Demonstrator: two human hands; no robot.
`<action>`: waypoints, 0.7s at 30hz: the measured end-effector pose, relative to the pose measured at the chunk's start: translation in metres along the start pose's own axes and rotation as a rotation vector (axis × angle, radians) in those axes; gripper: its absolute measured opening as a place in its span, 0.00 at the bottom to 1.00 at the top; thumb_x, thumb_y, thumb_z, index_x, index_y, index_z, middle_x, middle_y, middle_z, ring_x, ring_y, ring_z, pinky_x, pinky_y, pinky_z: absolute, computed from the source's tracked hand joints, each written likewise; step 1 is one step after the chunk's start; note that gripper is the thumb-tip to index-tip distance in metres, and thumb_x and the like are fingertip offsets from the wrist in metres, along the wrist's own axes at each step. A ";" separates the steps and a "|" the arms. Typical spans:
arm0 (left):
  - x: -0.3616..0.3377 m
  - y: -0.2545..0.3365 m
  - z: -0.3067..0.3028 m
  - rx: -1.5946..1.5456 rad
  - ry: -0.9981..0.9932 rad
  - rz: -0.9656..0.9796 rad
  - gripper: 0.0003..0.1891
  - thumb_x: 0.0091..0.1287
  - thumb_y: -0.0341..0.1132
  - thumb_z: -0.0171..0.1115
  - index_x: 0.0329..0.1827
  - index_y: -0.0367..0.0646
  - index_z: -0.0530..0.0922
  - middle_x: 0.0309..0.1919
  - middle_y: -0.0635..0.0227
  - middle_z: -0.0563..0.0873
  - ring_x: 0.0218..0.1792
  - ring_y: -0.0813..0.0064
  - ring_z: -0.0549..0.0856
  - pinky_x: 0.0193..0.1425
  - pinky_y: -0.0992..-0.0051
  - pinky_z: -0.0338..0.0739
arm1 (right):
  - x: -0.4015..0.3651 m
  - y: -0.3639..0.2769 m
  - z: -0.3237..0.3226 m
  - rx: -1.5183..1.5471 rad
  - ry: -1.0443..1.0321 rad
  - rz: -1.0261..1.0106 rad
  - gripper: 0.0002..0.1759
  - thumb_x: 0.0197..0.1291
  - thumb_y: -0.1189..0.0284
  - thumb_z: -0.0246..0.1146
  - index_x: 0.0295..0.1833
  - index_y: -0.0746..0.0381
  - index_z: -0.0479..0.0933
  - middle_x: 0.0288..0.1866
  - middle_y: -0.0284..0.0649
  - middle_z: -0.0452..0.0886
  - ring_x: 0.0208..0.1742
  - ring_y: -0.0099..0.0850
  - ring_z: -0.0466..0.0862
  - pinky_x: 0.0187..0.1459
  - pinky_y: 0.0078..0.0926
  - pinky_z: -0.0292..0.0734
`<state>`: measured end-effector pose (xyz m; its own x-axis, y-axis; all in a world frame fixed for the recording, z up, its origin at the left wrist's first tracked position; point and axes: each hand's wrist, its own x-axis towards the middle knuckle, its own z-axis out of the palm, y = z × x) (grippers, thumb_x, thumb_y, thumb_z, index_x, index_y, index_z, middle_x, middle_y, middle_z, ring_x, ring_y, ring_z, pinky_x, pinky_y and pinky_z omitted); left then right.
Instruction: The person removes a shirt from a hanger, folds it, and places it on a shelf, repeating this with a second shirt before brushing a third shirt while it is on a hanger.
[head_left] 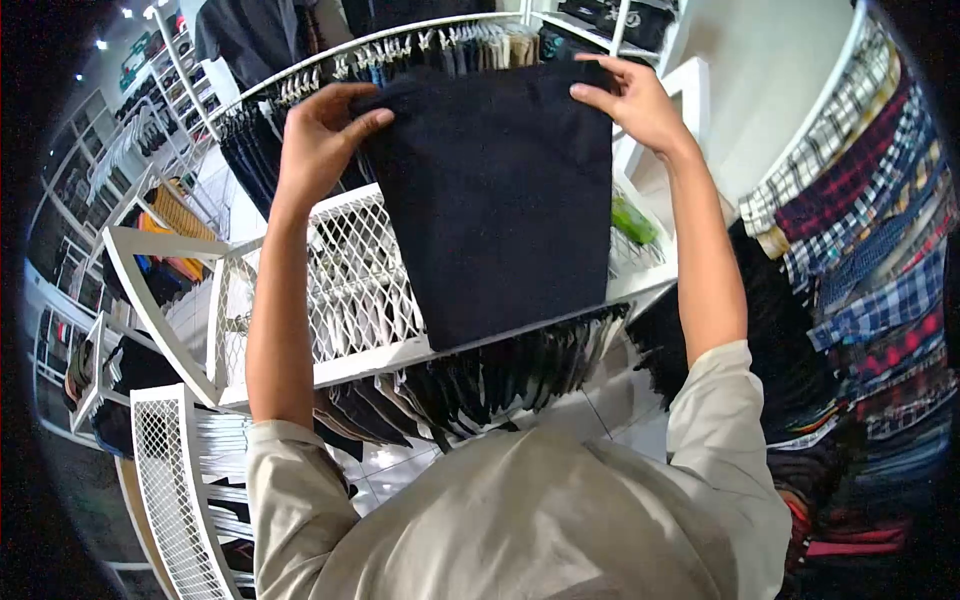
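A black folded garment (pixel 500 200), flat and roughly rectangular, hangs spread between my two hands. My left hand (pixel 322 140) pinches its upper left corner between thumb and fingers. At the upper right corner, my right hand (pixel 640 105) grips the cloth with the thumb on the near side. The lower edge of the garment overlaps the front bar of a white wire-mesh rack top (pixel 355 270). Whether it is trousers or shorts, I cannot tell.
Dark clothes (pixel 480 385) hang below the mesh top. Behind it, a curved rail (pixel 370 38) carries clipped garments. Checked shirts (pixel 850 200) hang along the right. Another white mesh panel (pixel 165 470) stands at lower left. A green packet (pixel 632 218) lies on the mesh.
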<state>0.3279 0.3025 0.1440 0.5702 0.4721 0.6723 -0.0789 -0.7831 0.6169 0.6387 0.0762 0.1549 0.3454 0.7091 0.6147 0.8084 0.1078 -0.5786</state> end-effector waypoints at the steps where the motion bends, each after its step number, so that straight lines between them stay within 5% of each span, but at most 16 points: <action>1: 0.005 0.005 0.001 0.045 0.009 0.042 0.20 0.63 0.34 0.78 0.56 0.34 0.85 0.44 0.60 0.92 0.45 0.77 0.89 0.50 0.76 0.84 | 0.002 0.002 -0.004 -0.016 0.032 -0.017 0.29 0.59 0.59 0.78 0.63 0.60 0.84 0.38 0.37 0.88 0.34 0.23 0.78 0.40 0.26 0.76; 2: 0.008 0.011 0.005 0.018 0.056 0.136 0.19 0.64 0.32 0.77 0.57 0.36 0.86 0.46 0.61 0.92 0.45 0.77 0.90 0.49 0.76 0.84 | 0.002 0.005 -0.007 -0.003 0.158 -0.160 0.27 0.58 0.59 0.78 0.61 0.60 0.84 0.36 0.38 0.87 0.33 0.23 0.79 0.38 0.27 0.75; 6: -0.018 0.055 0.010 0.310 0.194 0.254 0.22 0.59 0.23 0.75 0.59 0.44 0.86 0.52 0.64 0.92 0.48 0.71 0.91 0.53 0.70 0.85 | -0.033 -0.015 -0.026 -0.053 0.201 -0.084 0.22 0.59 0.63 0.78 0.54 0.63 0.84 0.39 0.41 0.88 0.37 0.27 0.82 0.41 0.28 0.78; 8: -0.053 0.064 0.021 0.402 0.218 0.470 0.27 0.54 0.19 0.74 0.59 0.47 0.86 0.52 0.63 0.91 0.50 0.68 0.90 0.54 0.67 0.85 | -0.074 -0.030 -0.026 -0.170 0.249 -0.172 0.17 0.56 0.71 0.76 0.50 0.63 0.83 0.44 0.42 0.87 0.43 0.33 0.85 0.47 0.30 0.80; 12: -0.167 0.040 0.071 0.422 0.052 0.219 0.27 0.46 0.15 0.70 0.52 0.45 0.86 0.48 0.63 0.89 0.49 0.61 0.88 0.54 0.64 0.83 | -0.172 -0.001 0.005 -0.090 0.010 0.023 0.15 0.49 0.81 0.68 0.45 0.61 0.81 0.48 0.42 0.85 0.55 0.42 0.84 0.60 0.40 0.78; 16: -0.256 0.027 0.104 0.366 -0.226 -0.116 0.24 0.49 0.19 0.67 0.53 0.44 0.86 0.51 0.60 0.86 0.59 0.54 0.82 0.66 0.57 0.74 | -0.270 0.036 0.042 -0.217 -0.306 0.079 0.22 0.48 0.84 0.62 0.52 0.62 0.82 0.54 0.44 0.84 0.60 0.47 0.79 0.66 0.44 0.73; 21: -0.257 0.046 0.109 0.328 -0.052 -0.125 0.16 0.59 0.23 0.68 0.52 0.40 0.86 0.46 0.61 0.87 0.57 0.56 0.83 0.65 0.60 0.74 | -0.282 0.008 0.036 -0.197 -0.175 0.129 0.21 0.53 0.83 0.62 0.55 0.60 0.84 0.57 0.43 0.83 0.60 0.45 0.81 0.64 0.43 0.74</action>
<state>0.2669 0.1006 -0.0451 0.6001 0.5580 0.5732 0.2564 -0.8129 0.5229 0.5306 -0.0976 -0.0423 0.3782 0.8193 0.4310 0.8458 -0.1165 -0.5206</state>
